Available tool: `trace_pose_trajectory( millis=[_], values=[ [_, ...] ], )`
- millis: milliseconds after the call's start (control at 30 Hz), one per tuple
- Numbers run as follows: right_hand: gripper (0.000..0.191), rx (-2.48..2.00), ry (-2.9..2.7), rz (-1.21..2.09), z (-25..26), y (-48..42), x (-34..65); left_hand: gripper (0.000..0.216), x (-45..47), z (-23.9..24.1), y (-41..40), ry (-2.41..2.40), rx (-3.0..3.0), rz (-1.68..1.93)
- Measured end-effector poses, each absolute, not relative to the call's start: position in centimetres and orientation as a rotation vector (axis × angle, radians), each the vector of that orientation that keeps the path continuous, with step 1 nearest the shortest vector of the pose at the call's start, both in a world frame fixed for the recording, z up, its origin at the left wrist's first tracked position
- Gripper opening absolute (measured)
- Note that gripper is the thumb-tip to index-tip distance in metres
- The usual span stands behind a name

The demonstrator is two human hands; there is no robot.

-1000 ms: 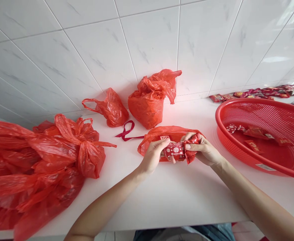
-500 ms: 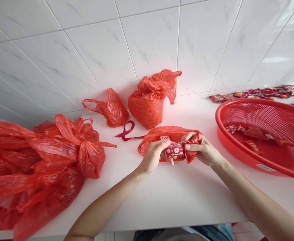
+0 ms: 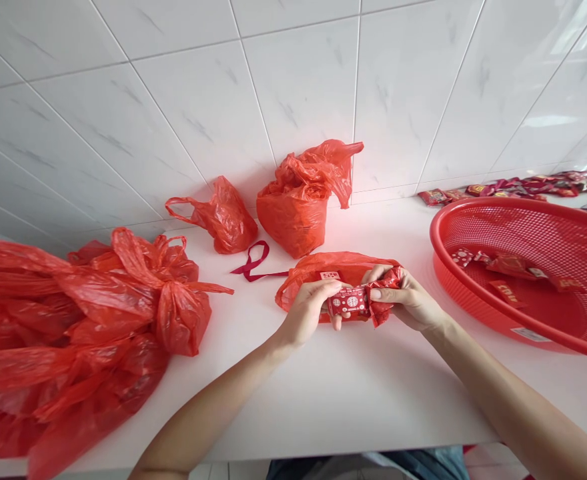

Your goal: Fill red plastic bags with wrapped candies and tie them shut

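Between my two hands is a red packet with white round patterns [image 3: 348,302]. My left hand [image 3: 309,308] pinches its left end between thumb and fingers. My right hand [image 3: 407,300] is closed around crinkled red wrappers [image 3: 382,311] that press against the packet's right side; how many there are I cannot tell. Just behind and under my hands lies an open red plastic bag [image 3: 323,263] on the white table [image 3: 343,400]. Inside its mouth a small packet with a pale label [image 3: 330,275] shows. The bag's lower part is partly hidden by my hands.
Right of my hands stands a red perforated basket [image 3: 443,267] with several packets inside. Knotted red bags [image 3: 123,313] pile up on the left. Two more red bags [image 3: 293,213] [image 3: 231,223] stand near the tiled wall, beside a dark red ribbon [image 3: 256,263]. Wrapped sweets [image 3: 513,187] lie behind the basket.
My left fingers have shifted slightly on the patterned packet, which is tilted a little differently. My right hand keeps its hold on the red wrappers. The bags and basket stay in place.
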State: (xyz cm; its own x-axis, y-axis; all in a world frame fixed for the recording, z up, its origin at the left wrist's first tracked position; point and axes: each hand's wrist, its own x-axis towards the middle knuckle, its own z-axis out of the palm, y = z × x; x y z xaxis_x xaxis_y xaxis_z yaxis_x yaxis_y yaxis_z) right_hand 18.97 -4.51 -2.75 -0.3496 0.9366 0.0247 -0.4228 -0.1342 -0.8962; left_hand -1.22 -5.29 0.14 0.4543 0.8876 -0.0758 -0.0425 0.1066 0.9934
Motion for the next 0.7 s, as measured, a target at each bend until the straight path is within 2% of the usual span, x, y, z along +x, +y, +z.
trace_pose_trajectory(
  millis=[400, 700],
  values=[
    [0.023, -0.724, -1.060, 1.682, -2.88, -4.51, 18.99, 0.036, -1.19, 0.09, -5.22, 0.841, 1.250, 0.825],
    [0.028, -0.763, -0.935, 1.620, -2.74, -4.00, 19.35, 0.025, -1.49, -0.34, -5.34, 0.940, 1.451, 1.088]
  ],
)
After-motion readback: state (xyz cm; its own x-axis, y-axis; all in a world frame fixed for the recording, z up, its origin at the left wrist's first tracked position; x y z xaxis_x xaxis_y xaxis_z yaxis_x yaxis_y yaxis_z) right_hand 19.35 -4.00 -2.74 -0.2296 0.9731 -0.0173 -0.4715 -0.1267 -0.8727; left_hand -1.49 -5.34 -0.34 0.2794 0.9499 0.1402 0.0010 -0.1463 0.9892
